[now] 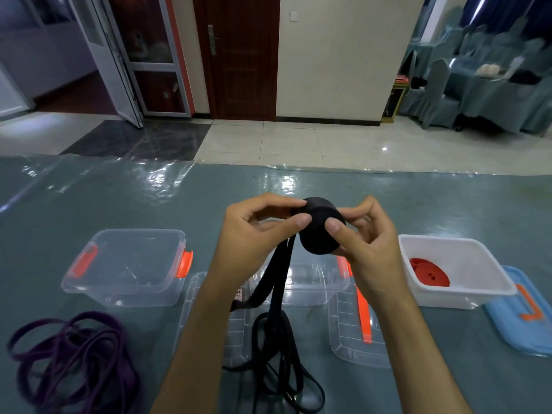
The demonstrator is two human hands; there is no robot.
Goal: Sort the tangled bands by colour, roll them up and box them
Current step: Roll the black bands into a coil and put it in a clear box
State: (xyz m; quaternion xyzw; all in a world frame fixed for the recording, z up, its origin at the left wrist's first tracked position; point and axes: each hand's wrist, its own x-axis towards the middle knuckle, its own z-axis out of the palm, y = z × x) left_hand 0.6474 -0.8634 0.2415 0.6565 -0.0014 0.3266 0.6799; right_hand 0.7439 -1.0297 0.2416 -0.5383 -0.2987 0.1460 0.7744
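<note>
Loose black band (277, 348) is trailed from the near worktop (418, 204) edge up to a black roll (321, 227), held above the middle clear box (301, 286). Roll is pinched by left hand (254, 231) and right hand (369, 234), thumbs on its face. Step judged: rolling, approx. half done. Next: slack to be wound on w/ tension kept. Purple bands (71, 357) lie unrolled at left; a red roll (430, 271) is boxed in the white box (490, 265).

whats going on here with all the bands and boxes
A person is rolling up a black band: both the left hand and right hand hold the black roll above the table, its loose tail hanging to a heap below. A red roll already lies in the white box. The purple bands lie tangled, and the clear box looks empty.
</note>
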